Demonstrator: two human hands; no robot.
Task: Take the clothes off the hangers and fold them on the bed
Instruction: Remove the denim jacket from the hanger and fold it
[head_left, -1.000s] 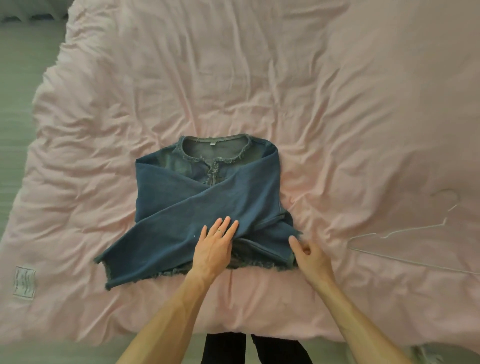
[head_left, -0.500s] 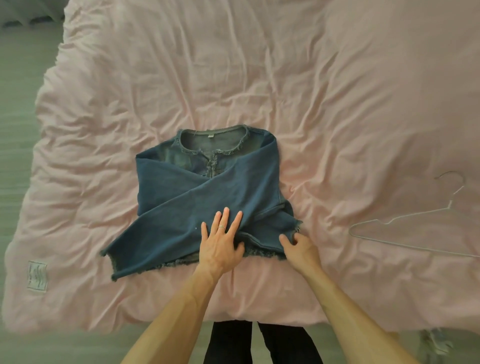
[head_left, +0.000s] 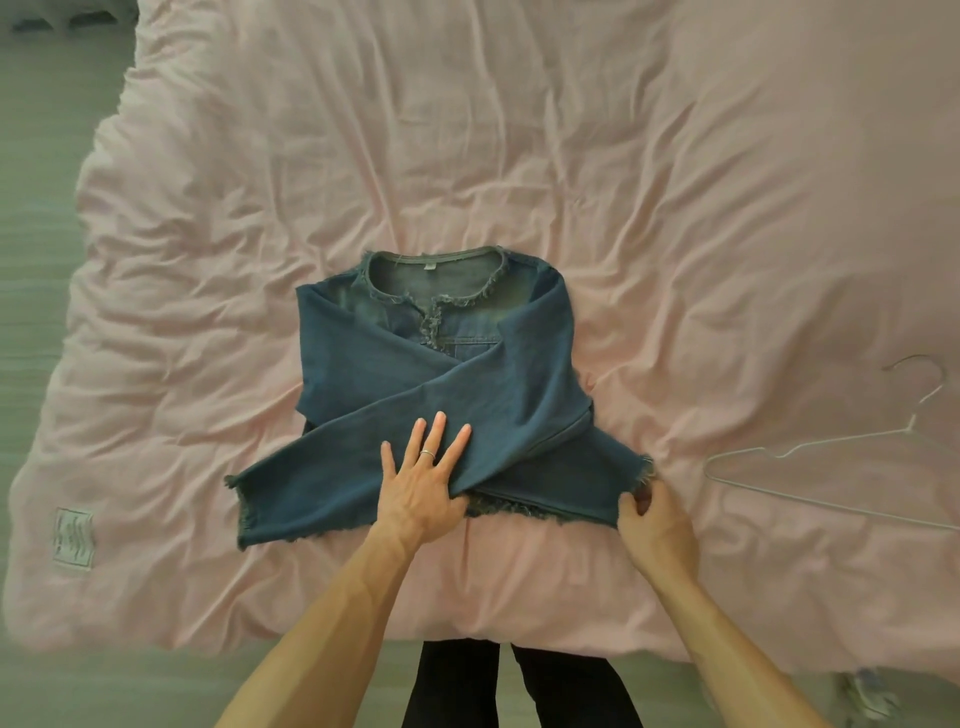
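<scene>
**Denim jacket on bed, sleeves crossed, both hands on it**

Pink duvet (head_left: 675, 208): covers the bed edge to edge, heavily creased.

Denim jacket (head_left: 363, 374): lies face up on the near middle of the duvet, neckline away from the person, both sleeves folded across the front in an X, frayed cuffs pointing toward the near corners.

Wire hanger (head_left: 810, 452): lies flat on the duvet to the right of the jacket, apart from it and bare, hook toward the far side.

Left hand (head_left: 421, 493): rests palm down where the sleeves cross, near the hem. Fingers straight and spread, pressing the cloth flat.

Right hand (head_left: 654, 525): sits at the jacket's near right corner, fingers curled, pinching the frayed cuff there.

White label (head_left: 72, 538): sewn on the duvet's near left corner; print too small to read.

Ring (head_left: 426, 453): sits on one finger of the left hand.
</scene>
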